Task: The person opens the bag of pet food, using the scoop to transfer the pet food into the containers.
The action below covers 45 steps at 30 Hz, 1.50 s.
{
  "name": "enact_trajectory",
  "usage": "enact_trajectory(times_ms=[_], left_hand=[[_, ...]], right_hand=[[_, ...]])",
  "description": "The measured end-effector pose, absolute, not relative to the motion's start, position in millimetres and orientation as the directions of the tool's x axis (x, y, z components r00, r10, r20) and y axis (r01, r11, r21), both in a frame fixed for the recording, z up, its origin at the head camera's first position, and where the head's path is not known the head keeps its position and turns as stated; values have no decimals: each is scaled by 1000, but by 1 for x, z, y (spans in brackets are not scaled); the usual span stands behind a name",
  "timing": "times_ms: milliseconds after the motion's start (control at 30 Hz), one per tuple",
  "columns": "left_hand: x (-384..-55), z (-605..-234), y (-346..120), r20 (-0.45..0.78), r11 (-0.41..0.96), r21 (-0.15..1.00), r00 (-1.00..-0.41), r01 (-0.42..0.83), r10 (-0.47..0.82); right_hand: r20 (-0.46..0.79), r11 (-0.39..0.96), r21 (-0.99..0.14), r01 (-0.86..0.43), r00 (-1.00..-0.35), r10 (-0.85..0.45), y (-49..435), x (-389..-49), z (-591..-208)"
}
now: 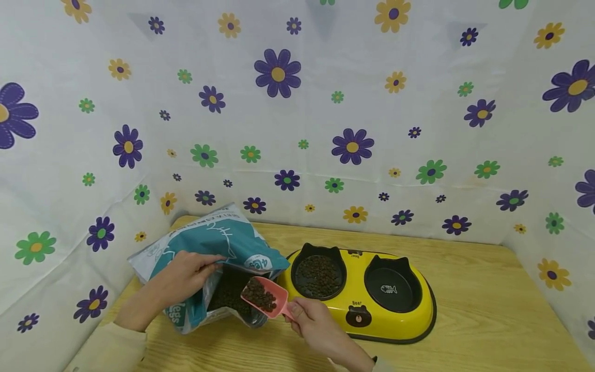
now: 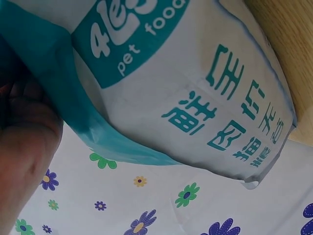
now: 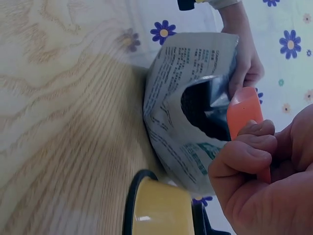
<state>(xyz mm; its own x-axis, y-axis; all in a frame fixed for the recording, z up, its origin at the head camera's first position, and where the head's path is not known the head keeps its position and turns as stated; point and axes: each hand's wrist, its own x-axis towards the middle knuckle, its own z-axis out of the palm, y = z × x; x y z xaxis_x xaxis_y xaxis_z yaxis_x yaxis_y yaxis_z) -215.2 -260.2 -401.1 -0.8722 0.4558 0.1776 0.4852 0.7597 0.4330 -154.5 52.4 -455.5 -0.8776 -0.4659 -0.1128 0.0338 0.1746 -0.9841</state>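
Right hand (image 1: 321,328) grips the scoop (image 1: 280,298) by its handle, kibble (image 1: 260,297) heaped in it. Scoop sits at the mouth of the bag (image 1: 251,245); long axis runs from that grip toward the bench's (image 1: 488,310) left edge. Left hand (image 1: 188,271) pinches the bag's rim, near the back-left corner. Feeder (image 1: 356,284) lies rightward of the scoop, nearer the right hand; its left bowl (image 1: 321,249) holds kibble.

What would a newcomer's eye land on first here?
Probably the bright yellow feeder, on the table right of the bag, its left bowl holding kibble. Next, the pink scoop, loaded with kibble in the right hand at the bag's open mouth, while the left hand holds the mouth's edge. Behind, the flowered sheet fills the background.
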Motion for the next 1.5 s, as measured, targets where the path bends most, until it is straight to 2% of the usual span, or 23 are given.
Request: enact_trajectory(times_ms=[367, 667, 1067, 1333, 1500], left_hand=[[-215, -402, -260, 169, 760, 434, -872, 484, 458], [-215, -402, -259, 175, 756, 435, -869, 489, 462], [-215, -402, -259, 175, 755, 436, -869, 490, 463], [-215, -402, -260, 191, 747, 432, -861, 505, 472], [-216, -403, -260, 191, 750, 426, -861, 506, 472]], right_hand=[[-137, 141, -986, 83, -892, -431, 92, -159, -448], [-143, 154, -984, 95, -930, -339, 117, -164, -445], [-13, 433, -901, -28, -996, -92, 133, -173, -456], [131, 617, -772, -155, -988, -84, 132, -180, -463], [214, 679, -697, -231, -971, -110, 128, -182, -466]])
